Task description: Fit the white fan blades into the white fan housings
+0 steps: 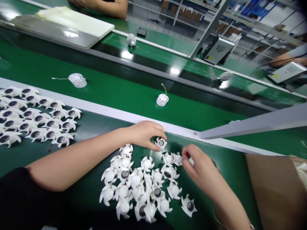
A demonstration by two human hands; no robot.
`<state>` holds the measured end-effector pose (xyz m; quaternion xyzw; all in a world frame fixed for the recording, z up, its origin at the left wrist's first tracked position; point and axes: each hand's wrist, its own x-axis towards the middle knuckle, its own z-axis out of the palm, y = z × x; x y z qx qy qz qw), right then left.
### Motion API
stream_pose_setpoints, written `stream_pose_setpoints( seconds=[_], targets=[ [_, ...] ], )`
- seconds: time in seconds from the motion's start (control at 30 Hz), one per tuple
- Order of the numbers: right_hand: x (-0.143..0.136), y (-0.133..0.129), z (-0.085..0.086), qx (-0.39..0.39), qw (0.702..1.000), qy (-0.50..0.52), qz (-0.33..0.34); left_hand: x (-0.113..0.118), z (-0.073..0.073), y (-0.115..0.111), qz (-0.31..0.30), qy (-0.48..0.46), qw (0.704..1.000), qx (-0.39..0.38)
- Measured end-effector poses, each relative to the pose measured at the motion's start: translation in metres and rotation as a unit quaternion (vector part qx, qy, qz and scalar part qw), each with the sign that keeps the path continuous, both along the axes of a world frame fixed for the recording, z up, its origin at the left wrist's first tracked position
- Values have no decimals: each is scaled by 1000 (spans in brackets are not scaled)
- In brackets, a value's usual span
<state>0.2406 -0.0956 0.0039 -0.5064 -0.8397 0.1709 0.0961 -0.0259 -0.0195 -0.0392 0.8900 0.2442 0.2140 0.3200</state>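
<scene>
My left hand reaches over the green worktop, thumb and fingers around a small white fan wheel whose dark hub faces up. To its right, my right hand has its fingers curled beside another white wheel at the edge of the pile; what its fingertips hold, if anything, is hidden. Below both hands lies a loose pile of white fan wheels, most with plain caps up and a few with dark hubs showing. One wheel lies apart at the lower right.
Rows of dark-hubbed wheels lie at the left. Beyond a pale rail, a green belt carries white round housings with wires. A slanting metal post and cardboard box stand right. Another person's arm rests across.
</scene>
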Motion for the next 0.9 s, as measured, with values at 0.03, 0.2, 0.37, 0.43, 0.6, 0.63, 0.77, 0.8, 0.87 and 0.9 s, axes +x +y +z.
stream_pose_setpoints(
  seconds=[0.03,0.2,0.37,0.43,0.6,0.63,0.77,0.8,0.87,0.9],
  targets=[
    [-14,2,3,-26,999,45,11,0,-1,1,1,-6,1000,-1],
    [-59,14,-8,12,998,38,49,1,0,3,17,-19,999,-20],
    [-66,21,-23,134,988,-55,55,3,2,2,32,-26,999,-26],
    [-67,20,-23,163,982,-76,54,4,2,2,33,-25,999,-21],
    [-70,19,-20,190,973,-121,56,4,0,3,41,-15,999,-13],
    [-70,19,-20,189,972,-127,57,4,1,3,40,-13,999,-14],
    [-70,16,-19,195,967,-140,83,4,2,3,38,-14,999,-20],
    [-70,14,-18,203,963,-151,93,5,2,4,41,-16,999,-25],
    [-70,9,-15,226,950,-181,115,5,2,4,49,-13,998,-36],
    [-70,5,-14,237,944,-194,125,5,2,4,55,-10,998,-42]
  ],
)
